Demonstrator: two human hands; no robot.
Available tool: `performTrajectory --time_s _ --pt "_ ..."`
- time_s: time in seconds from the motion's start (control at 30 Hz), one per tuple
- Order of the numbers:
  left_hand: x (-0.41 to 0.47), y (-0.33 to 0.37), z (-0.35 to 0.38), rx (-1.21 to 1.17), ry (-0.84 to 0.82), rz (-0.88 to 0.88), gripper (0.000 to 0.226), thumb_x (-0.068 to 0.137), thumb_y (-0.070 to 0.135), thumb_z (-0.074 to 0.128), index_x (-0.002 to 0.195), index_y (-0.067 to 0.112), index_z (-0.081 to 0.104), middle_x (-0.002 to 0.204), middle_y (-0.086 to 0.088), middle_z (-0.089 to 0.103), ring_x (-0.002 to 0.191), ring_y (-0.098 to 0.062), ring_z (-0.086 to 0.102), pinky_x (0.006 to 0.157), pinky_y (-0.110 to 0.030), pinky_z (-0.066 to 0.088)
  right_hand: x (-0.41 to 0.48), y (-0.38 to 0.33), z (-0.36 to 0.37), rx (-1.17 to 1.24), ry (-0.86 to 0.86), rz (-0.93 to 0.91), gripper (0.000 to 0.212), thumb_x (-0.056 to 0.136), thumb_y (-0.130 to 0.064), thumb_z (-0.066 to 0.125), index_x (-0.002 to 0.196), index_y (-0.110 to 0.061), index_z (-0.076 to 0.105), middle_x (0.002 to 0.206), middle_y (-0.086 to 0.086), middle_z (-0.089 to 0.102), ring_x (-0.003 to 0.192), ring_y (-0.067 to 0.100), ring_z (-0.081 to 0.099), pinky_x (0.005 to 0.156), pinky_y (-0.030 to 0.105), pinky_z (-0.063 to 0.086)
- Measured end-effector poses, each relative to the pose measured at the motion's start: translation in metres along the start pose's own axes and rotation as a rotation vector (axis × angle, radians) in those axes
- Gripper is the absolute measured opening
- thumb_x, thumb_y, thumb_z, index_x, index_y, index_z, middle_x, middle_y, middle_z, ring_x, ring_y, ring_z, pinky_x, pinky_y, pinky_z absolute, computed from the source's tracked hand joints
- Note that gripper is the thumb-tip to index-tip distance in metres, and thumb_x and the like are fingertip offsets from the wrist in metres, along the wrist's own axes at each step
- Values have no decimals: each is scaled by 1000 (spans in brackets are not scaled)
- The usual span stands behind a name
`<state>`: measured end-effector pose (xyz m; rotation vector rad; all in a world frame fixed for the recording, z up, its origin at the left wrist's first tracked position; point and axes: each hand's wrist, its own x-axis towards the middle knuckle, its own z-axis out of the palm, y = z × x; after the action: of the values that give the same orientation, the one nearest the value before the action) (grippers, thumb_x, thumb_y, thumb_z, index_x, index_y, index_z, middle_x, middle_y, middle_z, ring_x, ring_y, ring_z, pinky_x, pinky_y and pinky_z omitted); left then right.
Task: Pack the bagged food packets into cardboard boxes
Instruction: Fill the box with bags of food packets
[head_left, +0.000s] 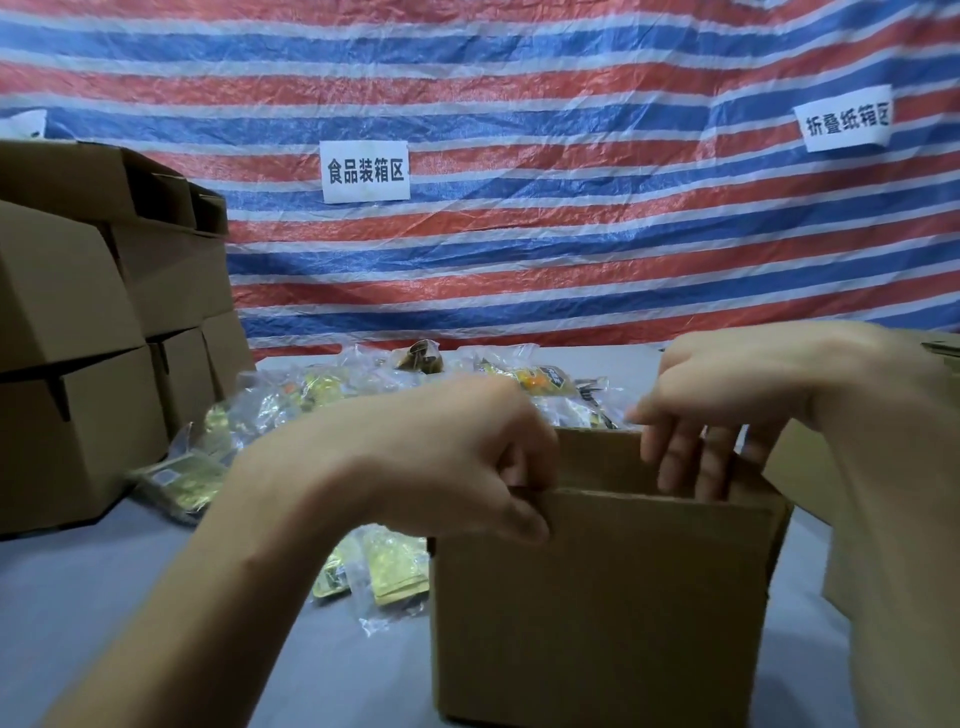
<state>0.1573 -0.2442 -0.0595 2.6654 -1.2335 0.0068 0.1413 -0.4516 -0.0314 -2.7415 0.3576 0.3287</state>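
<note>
One cardboard box (597, 597) upright, mouth up; left hand (467, 457) pinching near rim, right hand (727, 405) slack-fingered inside

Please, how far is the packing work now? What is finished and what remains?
Done: cardboard boxes that look closed stand stacked at the left. In hand: the left hand grips the near rim of the open box, while the right hand reaches its fingers inside; the contents are hidden. Left: many bagged food packets lie on the table behind and beside this box.
</note>
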Motion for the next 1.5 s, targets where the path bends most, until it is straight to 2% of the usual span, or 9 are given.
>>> performTrajectory --time_s 0.13,0.33,0.47,0.67,0.8,1.07,1.23,1.33,1.5 --pt "9 -1 14 18 -152 -137 26 76 32 87 97 28 72 85 11 69 74 -1 63 63 -22 51 -6 8 -5 -36 116 -107 42 85 -60 64 95 -20 75 82 -7 78 85 12 73 85 36 58" --pt "13 -10 12 -24 -134 -66 18 79 21 84 79 34 71 68 21 67 64 4 61 58 -20 47 -5 14 -2 -65 47 -237 106 28 -83 79 124 -44 54 124 -23 47 121 8 46 112 42 41" --pt "14 -16 8 -16 -82 1 31 79 16 83 64 37 65 70 19 66 67 1 62 59 -21 47 -1 15 -1 -12 -36 -318 92 36 -82 77 120 -61 47 120 -27 44 111 6 46 96 35 45" --pt "7 -45 -7 -104 45 145 20 76 24 82 85 39 73 81 17 70 80 -2 67 68 -37 56 0 7 3 63 145 -388 54 69 -78 68 117 -60 51 98 -32 48 91 3 56 78 25 50" --pt "14 -60 -6 -11 132 151 26 69 38 80 93 44 72 88 22 70 83 0 67 70 -40 58 11 -5 4 -68 284 -240 53 87 -45 73 136 -37 52 119 -13 57 98 13 57 80 30 51" --pt "12 -47 -6 110 398 138 34 71 48 84 94 55 61 108 30 57 103 6 51 79 -34 50 8 -4 -38 -290 169 -175 21 94 -36 67 109 -21 66 99 1 68 89 20 69 66 30 58" --pt "26 6 2 -247 638 -181 94 77 56 73 155 37 24 162 -5 23 146 -26 30 118 -49 32 -11 35 -85 -100 254 -113 21 93 -30 70 111 -21 65 106 5 70 94 21 71 64 31 63" --pt "53 23 30 -435 588 -301 83 91 53 65 154 16 25 157 -13 36 138 -29 44 111 -46 40 -13 61 -108 -1 376 -68 18 93 -29 70 107 -18 66 102 7 70 89 22 73 66 32 63" --pt "123 34 105 -78 243 -322 36 99 39 50 126 17 55 134 -10 58 123 -29 54 99 -41 48 3 93 -122 123 618 31 27 95 -29 69 112 -11 60 99 9 68 79 20 71 52 27 50"
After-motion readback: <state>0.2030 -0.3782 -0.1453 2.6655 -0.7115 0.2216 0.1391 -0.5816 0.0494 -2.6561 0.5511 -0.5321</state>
